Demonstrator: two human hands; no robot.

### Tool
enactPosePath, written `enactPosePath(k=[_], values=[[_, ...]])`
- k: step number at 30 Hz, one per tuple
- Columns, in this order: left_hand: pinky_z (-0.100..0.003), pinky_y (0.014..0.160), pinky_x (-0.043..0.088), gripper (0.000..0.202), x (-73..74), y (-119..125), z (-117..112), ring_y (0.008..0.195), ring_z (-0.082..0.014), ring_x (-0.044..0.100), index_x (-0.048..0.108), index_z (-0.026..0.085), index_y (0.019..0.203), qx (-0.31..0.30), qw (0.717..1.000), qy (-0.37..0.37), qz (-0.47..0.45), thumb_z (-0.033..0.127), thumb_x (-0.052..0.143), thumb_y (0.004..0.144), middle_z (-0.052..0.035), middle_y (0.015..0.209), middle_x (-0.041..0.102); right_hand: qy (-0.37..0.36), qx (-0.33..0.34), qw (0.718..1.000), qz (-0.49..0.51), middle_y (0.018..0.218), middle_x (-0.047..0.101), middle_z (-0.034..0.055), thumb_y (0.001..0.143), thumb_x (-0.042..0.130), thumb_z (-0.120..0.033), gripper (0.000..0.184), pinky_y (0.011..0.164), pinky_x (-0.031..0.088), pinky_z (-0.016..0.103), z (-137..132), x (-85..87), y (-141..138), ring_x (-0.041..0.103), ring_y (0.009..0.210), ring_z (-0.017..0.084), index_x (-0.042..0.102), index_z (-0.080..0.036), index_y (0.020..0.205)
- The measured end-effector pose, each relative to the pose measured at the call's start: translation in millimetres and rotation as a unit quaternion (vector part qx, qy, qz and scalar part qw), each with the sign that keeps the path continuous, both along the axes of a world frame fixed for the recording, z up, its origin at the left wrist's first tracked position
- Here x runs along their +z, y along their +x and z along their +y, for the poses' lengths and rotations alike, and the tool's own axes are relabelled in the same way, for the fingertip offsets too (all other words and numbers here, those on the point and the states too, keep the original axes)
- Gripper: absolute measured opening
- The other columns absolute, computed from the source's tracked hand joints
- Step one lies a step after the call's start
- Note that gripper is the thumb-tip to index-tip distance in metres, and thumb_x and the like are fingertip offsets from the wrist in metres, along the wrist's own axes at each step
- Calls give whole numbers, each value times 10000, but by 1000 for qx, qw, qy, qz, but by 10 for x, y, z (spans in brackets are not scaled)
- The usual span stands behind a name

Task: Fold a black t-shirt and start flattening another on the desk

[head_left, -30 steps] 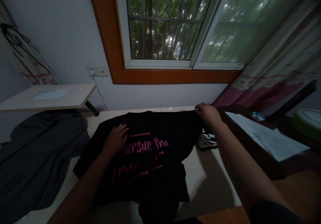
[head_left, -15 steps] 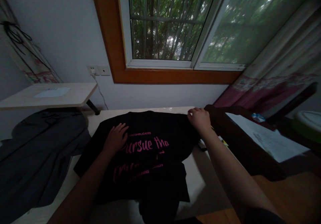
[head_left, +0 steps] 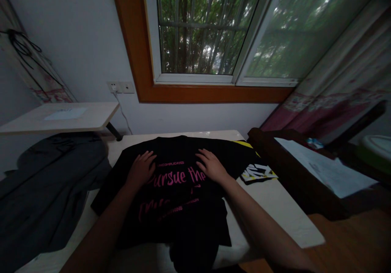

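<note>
A black T-shirt (head_left: 183,150) with pink lettering lies spread on the pale table (head_left: 275,208), its collar side toward the window. My left hand (head_left: 142,168) rests flat on the shirt's upper left, fingers stretched out beside the print. On the upper right part, my right hand (head_left: 211,165) also lies with its fingers spread, next to the end of the pink word line. Neither hand grips the cloth. Past the shirt's right sleeve, a folded black, white and yellow cloth item (head_left: 258,172) shows partly from under it.
Dark grey fabric (head_left: 55,183) is heaped on the left, below a small raised shelf (head_left: 61,122) with a paper sheet. On the right stands a dark brown piece of furniture (head_left: 293,171) bearing white sheets (head_left: 326,171). The window (head_left: 210,32) is behind the table.
My right hand has moved left from the shirt's right shoulder edge onto its chest and its fingers have spread. The patterned cloth item shows more now. My left hand stays put.
</note>
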State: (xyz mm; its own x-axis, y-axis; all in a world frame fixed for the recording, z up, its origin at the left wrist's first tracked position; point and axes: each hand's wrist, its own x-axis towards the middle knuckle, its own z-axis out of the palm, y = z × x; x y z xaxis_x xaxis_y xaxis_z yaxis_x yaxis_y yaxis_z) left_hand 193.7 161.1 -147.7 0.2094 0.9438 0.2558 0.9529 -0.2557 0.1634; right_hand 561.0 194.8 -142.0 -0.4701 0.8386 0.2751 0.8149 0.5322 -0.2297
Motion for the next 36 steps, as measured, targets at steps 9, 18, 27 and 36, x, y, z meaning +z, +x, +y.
enactPosePath(k=[9, 18, 27, 36], values=[[-534, 1208, 329, 429, -30, -26, 16, 1441, -283, 442, 626, 222, 1346, -4, 1000, 4, -10, 333, 418, 988, -66, 1509, 540, 22, -6, 1000, 16, 1497, 531, 111, 1004, 512, -385, 416, 1198, 361, 517, -3, -65, 9, 439, 1428, 301, 615, -214, 1369], [-536, 1202, 340, 424, -21, -32, 35, 1431, -288, 455, 633, 223, 1338, -6, 1000, 9, -14, 316, 425, 982, -70, 1500, 549, 29, -9, 999, 16, 1487, 541, 108, 999, 514, -374, 408, 1191, 369, 523, 2, -74, 4, 444, 1423, 301, 622, -219, 1361], [-543, 1198, 346, 414, -62, -54, 46, 1424, -289, 463, 643, 240, 1329, -8, 999, 13, -30, 321, 452, 970, -66, 1490, 559, 25, -4, 1000, 16, 1489, 538, 104, 999, 511, -377, 413, 1186, 375, 530, 6, -81, 12, 446, 1422, 300, 611, -229, 1371], [-545, 1203, 337, 425, -46, -43, 27, 1433, -293, 451, 637, 217, 1337, -7, 1000, 5, -26, 323, 432, 980, -69, 1496, 554, 20, -7, 1000, 15, 1498, 530, 107, 997, 510, -367, 415, 1187, 373, 531, 0, -86, 16, 438, 1431, 297, 606, -230, 1378]])
